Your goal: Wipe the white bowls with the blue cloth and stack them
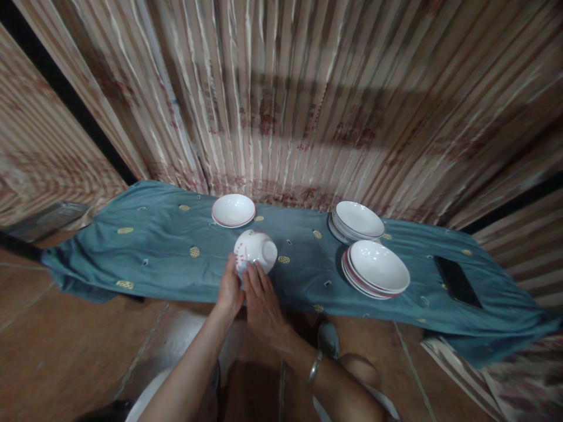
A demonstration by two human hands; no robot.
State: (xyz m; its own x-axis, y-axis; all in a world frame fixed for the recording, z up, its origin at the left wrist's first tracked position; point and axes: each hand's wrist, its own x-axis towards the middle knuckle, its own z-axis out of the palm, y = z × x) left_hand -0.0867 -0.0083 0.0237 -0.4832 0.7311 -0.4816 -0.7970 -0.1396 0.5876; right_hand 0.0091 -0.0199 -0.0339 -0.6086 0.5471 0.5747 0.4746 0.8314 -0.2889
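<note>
My left hand (231, 290) grips a white bowl (250, 246) with red printed marks, tipped on its side so its foot ring faces right. The fingers of my right hand (264, 302) are held together and press against the bowl's near outer wall. A small pale blue patch (243, 266) shows at those fingertips, perhaps a cloth; most of it is hidden. Just behind the held bowl, a shallow white bowl with a red rim (233, 210) sits upright on the cloth-covered table (167, 258).
To the right stand a stack of white dishes with dark rims (358, 220) and, nearer me, a stack of white bowls with red-banded ones beneath (379, 266). A black phone (457, 281) lies farther right. A pleated curtain (281, 117) hangs behind the table, between dark poles (70, 94).
</note>
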